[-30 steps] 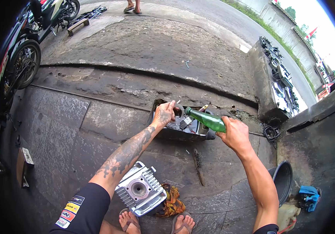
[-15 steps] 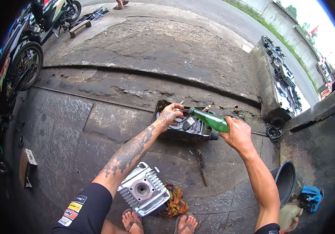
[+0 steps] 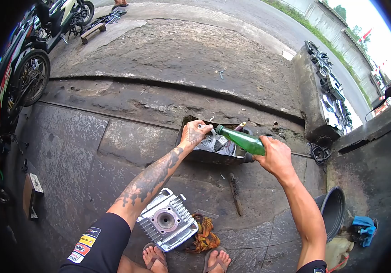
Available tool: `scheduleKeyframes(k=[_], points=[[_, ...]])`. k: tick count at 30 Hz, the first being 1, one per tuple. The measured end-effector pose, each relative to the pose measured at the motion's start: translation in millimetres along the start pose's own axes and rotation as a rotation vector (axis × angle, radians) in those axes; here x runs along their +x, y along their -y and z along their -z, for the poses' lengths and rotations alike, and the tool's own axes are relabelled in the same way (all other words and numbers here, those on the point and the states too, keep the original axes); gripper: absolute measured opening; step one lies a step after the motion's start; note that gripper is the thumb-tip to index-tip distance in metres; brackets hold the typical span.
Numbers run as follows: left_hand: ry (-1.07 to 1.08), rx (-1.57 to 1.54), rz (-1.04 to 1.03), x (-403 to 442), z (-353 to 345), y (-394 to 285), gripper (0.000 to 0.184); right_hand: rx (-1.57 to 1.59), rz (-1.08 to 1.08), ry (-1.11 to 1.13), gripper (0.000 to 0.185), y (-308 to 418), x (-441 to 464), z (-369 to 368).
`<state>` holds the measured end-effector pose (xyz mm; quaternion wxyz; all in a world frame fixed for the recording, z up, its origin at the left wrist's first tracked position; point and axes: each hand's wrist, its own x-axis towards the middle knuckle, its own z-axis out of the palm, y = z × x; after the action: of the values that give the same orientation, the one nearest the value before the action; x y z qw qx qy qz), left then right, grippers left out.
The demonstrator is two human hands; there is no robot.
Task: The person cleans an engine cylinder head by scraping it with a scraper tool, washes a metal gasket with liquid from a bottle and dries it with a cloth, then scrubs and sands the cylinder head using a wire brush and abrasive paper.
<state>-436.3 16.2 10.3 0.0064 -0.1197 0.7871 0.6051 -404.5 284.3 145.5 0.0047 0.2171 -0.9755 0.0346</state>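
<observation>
My right hand (image 3: 273,157) grips a green glass bottle (image 3: 243,140) by its body, tipped almost level with the mouth pointing left. Near that mouth, my left hand (image 3: 196,133) is closed in a pinch over the container; a small pale piece shows at its fingertips, too small to name. Both hands are above a black container (image 3: 213,159) with liquid and several metal parts inside. A brush with a light handle tip (image 3: 242,124) leans at its back edge. Closer to my feet lies a finned metal cylinder head (image 3: 168,220), against a patterned orange cloth (image 3: 207,234).
A dirty stick-like brush (image 3: 235,194) lies on the floor below the container. Motorcycles (image 3: 34,75) stand at the left. Engine parts (image 3: 334,91) line a ledge at right, above a coiled cable (image 3: 319,154). A black bucket (image 3: 334,209) and blue cloth (image 3: 364,230) sit lower right.
The bottle and my right hand have shifted slightly left. My left hand has turned a little, its fingertips now close to the bottle's mouth. A distant person's feet have moved left.
</observation>
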Motion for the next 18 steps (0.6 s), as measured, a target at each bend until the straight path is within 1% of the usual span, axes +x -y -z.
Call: scheduleKeyframes(k=[3,4,5,6,7,8,9,11,12,13,15,17,18], points=[[0.072,-0.187,-0.069,7,-7,16,0.024,-0.045,0.017,-0.017,0.048,-5,0,-1],[0.144,-0.051,-0.119,10,-1,17,0.024,-0.042,0.017,-0.015,0.048,-6,-1,-1],[0.144,-0.050,-0.116,9,-2,19,0.024,-0.037,-0.036,0.012,0.049,-8,-2,-1],[0.180,-0.248,-0.043,4,-1,12,0.026,-0.033,-0.089,0.038,0.051,-10,-2,-1],[0.216,-0.446,0.030,1,-1,7,0.028,-0.033,-0.088,0.038,0.051,-13,-3,-2],[0.262,-0.399,0.083,5,1,12,0.029,-0.038,-0.064,-0.014,0.047,-16,-5,-4],[0.262,-0.400,0.086,6,1,14,0.029,-0.044,-0.041,-0.065,0.043,-17,-6,-5],[0.239,-0.608,0.132,6,-2,21,0.029,-0.053,-0.056,-0.047,0.042,-19,-7,-5],[0.264,-0.615,0.159,2,1,13,0.033,-0.062,-0.068,-0.030,0.041,-20,-7,-5],[0.308,-0.581,0.139,2,4,13,0.033,-0.058,-0.067,-0.020,0.041,-20,-6,-3],[0.220,-0.572,0.080,4,-2,13,0.033,-0.101,-0.052,0.008,0.040,-20,-10,-3],[0.280,-0.607,0.069,2,2,9,0.032,-0.105,-0.082,0.054,0.042,-20,-12,-6],[0.296,-0.605,0.101,-1,2,11,0.032,-0.081,-0.071,0.083,0.043,-19,-19,-7]])
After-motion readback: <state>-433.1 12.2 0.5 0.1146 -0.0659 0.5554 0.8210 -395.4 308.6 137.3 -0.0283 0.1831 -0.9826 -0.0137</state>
